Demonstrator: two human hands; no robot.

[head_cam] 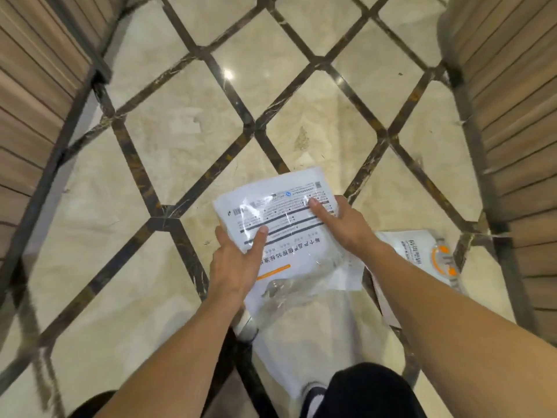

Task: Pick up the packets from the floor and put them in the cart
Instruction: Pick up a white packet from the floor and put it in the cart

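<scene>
left hand (233, 260) and right hand (342, 220) both clamped on a white packet (286, 230), thumbs on top, another packet (428, 251) lay on the marble floor (168, 146) beside it

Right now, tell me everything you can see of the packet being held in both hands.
The held packet is a flat white plastic mailer, glossy and crinkled, printed with black text lines, a barcode and an orange stripe. Its near end looks clear and wrinkled. It is lifted above the tiled floor, tilted, far edge away from the person. The left hand grips its left edge, the right hand its right, thumbs on top. Another packet lies beyond the right forearm.
</scene>
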